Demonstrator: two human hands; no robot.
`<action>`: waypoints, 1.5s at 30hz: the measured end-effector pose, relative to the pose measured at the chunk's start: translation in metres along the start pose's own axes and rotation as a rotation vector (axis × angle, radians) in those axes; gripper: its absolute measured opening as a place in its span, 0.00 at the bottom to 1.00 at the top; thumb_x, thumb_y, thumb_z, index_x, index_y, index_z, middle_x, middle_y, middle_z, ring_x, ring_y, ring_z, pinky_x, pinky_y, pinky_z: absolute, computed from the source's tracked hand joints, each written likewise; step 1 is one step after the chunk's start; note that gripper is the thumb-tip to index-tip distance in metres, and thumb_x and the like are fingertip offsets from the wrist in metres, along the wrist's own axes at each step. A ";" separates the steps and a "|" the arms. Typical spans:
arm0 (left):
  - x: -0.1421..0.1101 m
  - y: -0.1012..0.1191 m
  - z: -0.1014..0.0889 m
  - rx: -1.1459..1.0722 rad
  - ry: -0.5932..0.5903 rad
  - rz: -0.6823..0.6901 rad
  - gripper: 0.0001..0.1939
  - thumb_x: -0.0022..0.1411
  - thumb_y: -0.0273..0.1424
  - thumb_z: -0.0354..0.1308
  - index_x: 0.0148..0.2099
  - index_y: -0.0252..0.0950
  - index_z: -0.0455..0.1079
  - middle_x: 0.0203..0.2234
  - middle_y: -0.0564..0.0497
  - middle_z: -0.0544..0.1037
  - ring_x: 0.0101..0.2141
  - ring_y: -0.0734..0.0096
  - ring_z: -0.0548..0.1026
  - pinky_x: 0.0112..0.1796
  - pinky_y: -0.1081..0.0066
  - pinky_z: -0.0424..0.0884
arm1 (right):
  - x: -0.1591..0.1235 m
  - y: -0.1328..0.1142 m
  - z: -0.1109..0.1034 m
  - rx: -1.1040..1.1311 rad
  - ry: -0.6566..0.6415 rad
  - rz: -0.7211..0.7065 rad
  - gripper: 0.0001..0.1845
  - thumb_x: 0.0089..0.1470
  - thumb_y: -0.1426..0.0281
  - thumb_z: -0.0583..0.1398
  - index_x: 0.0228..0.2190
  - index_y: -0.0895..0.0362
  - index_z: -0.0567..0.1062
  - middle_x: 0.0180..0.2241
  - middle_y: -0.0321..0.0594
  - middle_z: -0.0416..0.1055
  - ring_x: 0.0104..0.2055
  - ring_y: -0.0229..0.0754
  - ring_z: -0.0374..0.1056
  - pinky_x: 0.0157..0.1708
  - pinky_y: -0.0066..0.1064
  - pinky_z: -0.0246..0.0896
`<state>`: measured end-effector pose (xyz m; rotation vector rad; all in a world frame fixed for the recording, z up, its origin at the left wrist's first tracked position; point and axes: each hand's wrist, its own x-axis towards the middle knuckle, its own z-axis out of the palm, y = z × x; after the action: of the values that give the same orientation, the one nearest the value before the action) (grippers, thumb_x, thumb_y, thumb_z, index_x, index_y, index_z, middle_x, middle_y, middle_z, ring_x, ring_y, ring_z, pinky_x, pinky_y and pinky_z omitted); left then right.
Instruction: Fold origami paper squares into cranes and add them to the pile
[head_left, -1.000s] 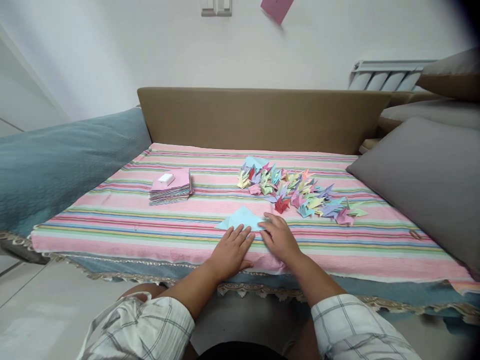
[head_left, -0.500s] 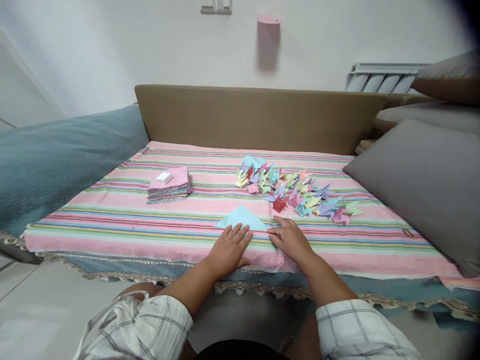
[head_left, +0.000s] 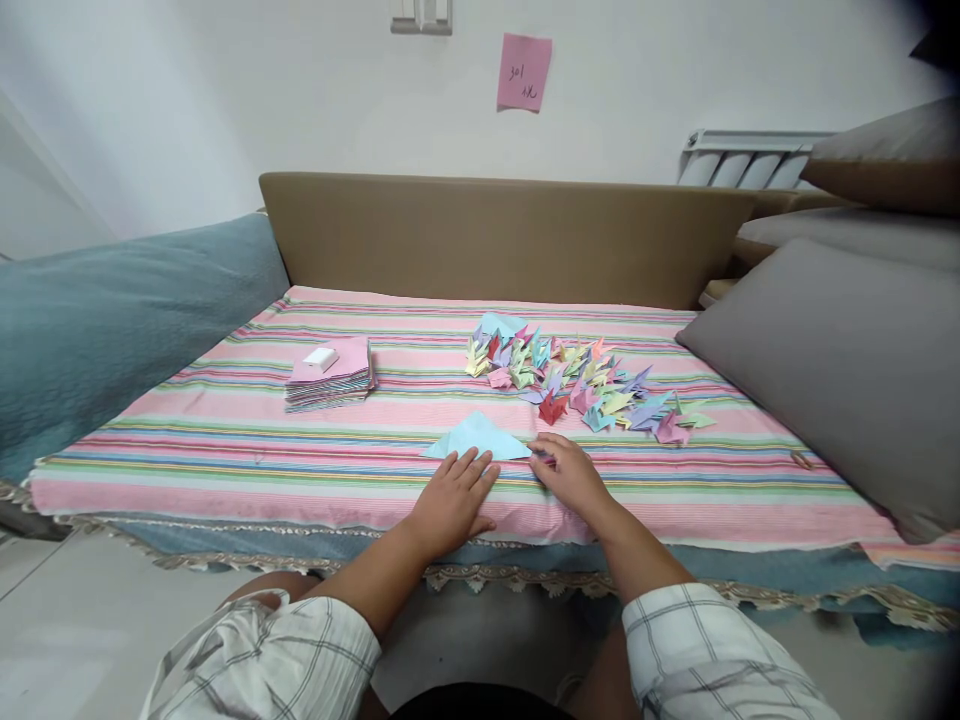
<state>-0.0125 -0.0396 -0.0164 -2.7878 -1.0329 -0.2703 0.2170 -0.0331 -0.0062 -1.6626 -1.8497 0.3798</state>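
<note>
A light blue sheet of origami paper (head_left: pixel 477 436), folded into a triangle, lies on the striped cloth with its point away from me. My left hand (head_left: pixel 454 500) rests flat over its near edge, fingers outstretched. At the triangle's right corner, the thumb and forefinger of my right hand (head_left: pixel 571 478) close on the paper's tip. Just beyond the paper sits a cluster of folded paper cranes (head_left: pixel 585 385) in many colours. Another light blue folded paper (head_left: pixel 502 324) lies behind them.
Left of the paper stands a stack of square coloured sheets (head_left: pixel 330 388) with a white block (head_left: pixel 320 358) on top. Grey cushions (head_left: pixel 817 370) fill the right side. A small brown item (head_left: pixel 801 460) lies near them. A pink note (head_left: pixel 523 73) hangs on the wall.
My right forefinger has drawn in towards the thumb at the paper's right corner. My left hand stays on the near edge. The view has tilted slightly up, showing more of the pink note.
</note>
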 end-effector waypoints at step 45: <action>0.000 -0.052 -0.027 -0.254 0.182 -0.545 0.16 0.54 0.34 0.57 0.46 0.38 0.70 0.53 0.44 0.68 0.49 0.55 0.69 0.48 0.57 0.66 | 0.005 -0.015 0.017 0.122 0.046 -0.091 0.15 0.44 0.69 0.60 0.38 0.55 0.73 0.42 0.42 0.69 0.44 0.45 0.64 0.46 0.37 0.58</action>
<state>-0.0494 -0.0061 0.0138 -2.5546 -1.7978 -0.7491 0.1950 -0.0279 -0.0090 -1.4879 -1.8239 0.4039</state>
